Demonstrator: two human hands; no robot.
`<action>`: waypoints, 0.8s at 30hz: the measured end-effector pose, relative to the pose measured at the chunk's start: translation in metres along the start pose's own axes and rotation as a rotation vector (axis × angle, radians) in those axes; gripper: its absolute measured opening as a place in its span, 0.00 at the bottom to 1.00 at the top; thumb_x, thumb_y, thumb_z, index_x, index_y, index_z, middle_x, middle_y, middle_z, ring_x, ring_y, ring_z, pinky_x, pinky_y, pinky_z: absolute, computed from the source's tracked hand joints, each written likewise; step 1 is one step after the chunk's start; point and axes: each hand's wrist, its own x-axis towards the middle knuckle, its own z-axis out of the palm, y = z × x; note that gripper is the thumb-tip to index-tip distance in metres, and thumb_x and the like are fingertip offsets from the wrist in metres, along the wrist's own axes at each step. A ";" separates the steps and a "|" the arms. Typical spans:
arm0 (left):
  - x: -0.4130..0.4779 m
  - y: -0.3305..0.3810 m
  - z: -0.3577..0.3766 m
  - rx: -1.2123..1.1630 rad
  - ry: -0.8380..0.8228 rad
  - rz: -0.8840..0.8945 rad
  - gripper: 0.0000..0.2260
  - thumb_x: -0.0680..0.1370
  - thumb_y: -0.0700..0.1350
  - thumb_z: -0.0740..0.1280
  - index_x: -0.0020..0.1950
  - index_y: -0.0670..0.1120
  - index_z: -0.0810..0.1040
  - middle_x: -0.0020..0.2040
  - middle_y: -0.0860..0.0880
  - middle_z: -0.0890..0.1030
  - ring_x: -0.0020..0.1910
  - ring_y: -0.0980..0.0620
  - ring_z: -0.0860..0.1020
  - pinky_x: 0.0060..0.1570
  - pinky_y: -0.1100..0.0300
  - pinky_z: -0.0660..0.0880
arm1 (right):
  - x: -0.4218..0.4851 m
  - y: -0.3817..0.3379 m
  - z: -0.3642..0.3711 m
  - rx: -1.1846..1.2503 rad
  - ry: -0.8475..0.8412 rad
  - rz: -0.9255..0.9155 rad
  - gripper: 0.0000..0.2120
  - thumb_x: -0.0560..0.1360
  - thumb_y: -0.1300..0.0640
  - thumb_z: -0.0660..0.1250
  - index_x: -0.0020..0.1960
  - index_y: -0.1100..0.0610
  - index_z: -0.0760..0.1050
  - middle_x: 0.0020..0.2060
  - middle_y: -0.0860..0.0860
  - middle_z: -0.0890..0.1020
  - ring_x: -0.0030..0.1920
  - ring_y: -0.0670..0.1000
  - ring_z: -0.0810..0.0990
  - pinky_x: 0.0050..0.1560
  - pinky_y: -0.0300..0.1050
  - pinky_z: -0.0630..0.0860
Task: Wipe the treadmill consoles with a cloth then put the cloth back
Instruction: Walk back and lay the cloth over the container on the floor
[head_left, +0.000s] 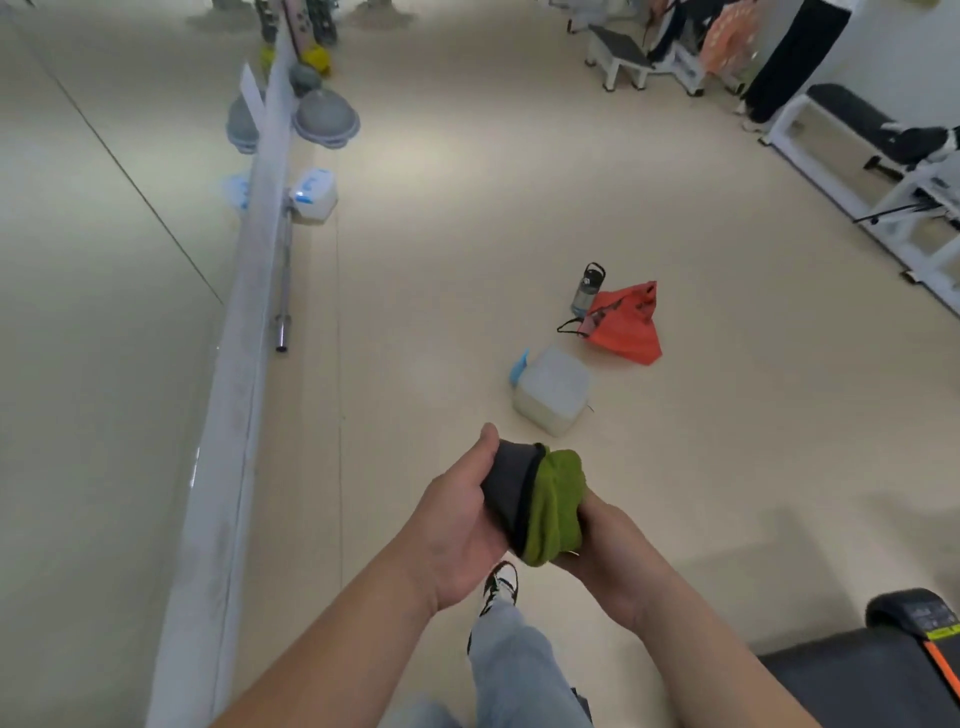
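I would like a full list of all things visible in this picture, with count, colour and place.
cloth: 1, green and dark grey, held in both hands
plastic container: 1, translucent white, floor ahead
bag: 1, red, floor beyond container
bottle: 1, grey with black cap, beside bag
barbell bar: 1, silver, along mirror wall
balance domes: 2, grey, by mirror
benches: 2, black and white, far right
left hand: 1, gripping the grey side
right hand: 1, gripping the green side

cloth (540, 501) bunched between both hands, left hand (457, 525) and right hand (602, 545), plastic tub (551, 389) on the floor just ahead, bag (626, 325) and bottle (587, 288) behind it, mirror wall (104, 260) left, benches (857, 130) far right, probably a treadmill (883, 670) bottom right
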 end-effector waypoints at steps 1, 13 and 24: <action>0.027 0.006 -0.004 0.012 0.001 0.008 0.30 0.84 0.62 0.58 0.71 0.38 0.77 0.67 0.39 0.82 0.68 0.42 0.79 0.72 0.45 0.70 | 0.028 0.000 -0.007 -0.031 0.017 -0.006 0.15 0.83 0.53 0.64 0.63 0.58 0.83 0.59 0.58 0.86 0.59 0.54 0.85 0.65 0.56 0.81; 0.342 0.059 0.021 0.344 -0.178 0.043 0.26 0.78 0.51 0.73 0.68 0.36 0.74 0.59 0.39 0.81 0.58 0.42 0.82 0.63 0.40 0.77 | 0.285 -0.049 -0.113 -0.246 0.272 0.025 0.36 0.79 0.25 0.47 0.59 0.48 0.84 0.54 0.43 0.87 0.57 0.44 0.83 0.65 0.51 0.75; 0.540 0.157 0.045 0.629 -0.263 -0.127 0.20 0.72 0.45 0.80 0.61 0.41 0.82 0.58 0.38 0.85 0.59 0.41 0.84 0.62 0.44 0.80 | 0.437 -0.173 -0.138 0.367 0.122 -0.173 0.28 0.87 0.38 0.49 0.75 0.53 0.74 0.68 0.62 0.80 0.68 0.67 0.79 0.71 0.72 0.71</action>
